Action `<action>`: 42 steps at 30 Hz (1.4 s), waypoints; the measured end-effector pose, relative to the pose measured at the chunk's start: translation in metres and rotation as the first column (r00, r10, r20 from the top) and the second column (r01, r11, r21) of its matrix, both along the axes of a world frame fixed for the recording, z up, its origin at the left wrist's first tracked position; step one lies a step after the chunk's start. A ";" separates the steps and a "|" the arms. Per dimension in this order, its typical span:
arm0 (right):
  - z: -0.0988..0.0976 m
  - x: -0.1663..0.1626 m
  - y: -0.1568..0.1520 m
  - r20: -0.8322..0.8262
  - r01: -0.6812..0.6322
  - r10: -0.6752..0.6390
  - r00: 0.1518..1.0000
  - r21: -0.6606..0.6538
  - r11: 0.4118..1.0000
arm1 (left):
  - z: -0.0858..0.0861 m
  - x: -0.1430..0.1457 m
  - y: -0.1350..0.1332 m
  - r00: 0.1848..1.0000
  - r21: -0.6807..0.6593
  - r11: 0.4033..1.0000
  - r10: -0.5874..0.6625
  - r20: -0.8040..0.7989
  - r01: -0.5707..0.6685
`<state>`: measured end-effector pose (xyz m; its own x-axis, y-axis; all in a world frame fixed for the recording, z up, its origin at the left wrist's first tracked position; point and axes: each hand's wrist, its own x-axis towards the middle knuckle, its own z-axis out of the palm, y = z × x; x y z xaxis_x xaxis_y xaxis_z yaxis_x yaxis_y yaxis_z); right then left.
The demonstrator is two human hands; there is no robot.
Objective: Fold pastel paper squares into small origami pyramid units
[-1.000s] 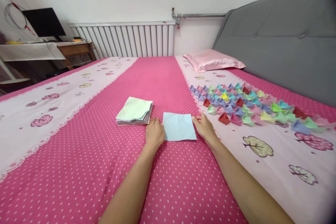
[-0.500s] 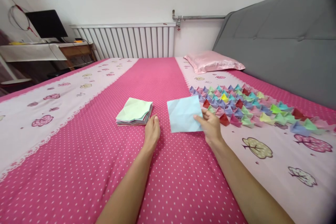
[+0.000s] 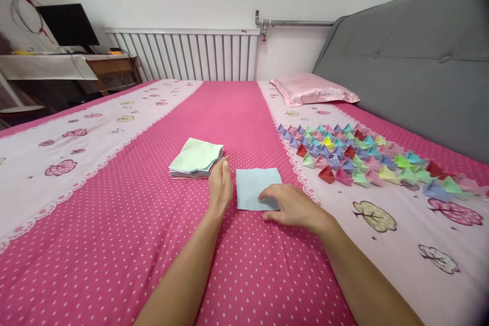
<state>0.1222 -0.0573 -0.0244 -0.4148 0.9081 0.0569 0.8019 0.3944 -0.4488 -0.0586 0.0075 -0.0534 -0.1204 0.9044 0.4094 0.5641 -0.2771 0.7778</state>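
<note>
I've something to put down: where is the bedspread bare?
Bare: the bedspread left of the paper stack, and its pink strip between stack and radiator. Crowded: right, under the rows of folded paper boats, and the middle, where left hand, blue paper sheet and right hand bunch.

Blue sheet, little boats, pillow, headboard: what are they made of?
Blue sheet: matte paper, by its thin, crisp edges.
Little boats: likely matte colored paper; sharp folds show.
Pillow: shiny pink, probably satin-like cloth, given its glossy highlights and wrinkles; fiber unclear.
Headboard: dull gray, apparently padded; dimples and seams suggest upholstery, fabric or leather-like, can't tell.
</note>
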 end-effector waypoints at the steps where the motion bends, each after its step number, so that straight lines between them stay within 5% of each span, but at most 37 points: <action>1: 0.001 0.001 0.002 -0.085 0.056 -0.053 0.995 0.023 0.998 | 0.001 0.004 -0.003 0.999 0.046 0.999 -0.017 -0.028 0.018; 4: 0.002 -0.001 0.010 -0.391 0.364 -0.269 0.880 0.192 0.911 | 0.001 0.018 -0.011 0.961 0.124 0.985 -0.088 -0.262 0.124; 6: -0.005 -0.008 0.016 -0.515 0.438 -0.256 0.818 0.270 0.857 | -0.002 0.027 -0.016 0.882 0.080 0.974 -0.156 -0.446 0.213; 11: -0.046 -0.026 0.029 -0.360 0.154 -0.111 0.926 0.091 0.984 | -0.021 0.039 -0.019 0.615 -0.199 0.930 -0.356 -0.704 0.310; 15: -0.066 -0.028 0.036 -0.122 0.087 -0.089 0.988 -0.021 0.996 | -0.031 0.037 -0.017 0.537 -0.304 0.913 -0.407 -0.739 0.273; 26: -0.070 -0.019 0.041 0.148 0.252 -0.254 0.956 0.034 0.967 | -0.027 0.031 -0.015 0.588 -0.283 0.949 -0.308 -0.748 0.137; 38: -0.073 -0.002 0.044 0.222 0.456 -0.451 0.864 0.031 0.889 | -0.032 0.014 -0.009 0.630 -0.243 0.969 -0.161 -0.760 -0.046; 42: -0.072 0.005 0.042 0.097 0.541 -0.543 0.834 0.048 0.839 | -0.030 0.006 -0.006 0.644 -0.220 0.972 -0.119 -0.756 -0.080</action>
<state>0.1271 -0.0149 -0.0964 0.1396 0.9884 0.0594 0.9304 -0.1104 -0.3495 -0.0523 0.0010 -0.0830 0.1620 0.9762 0.1441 0.9772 -0.1790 0.1139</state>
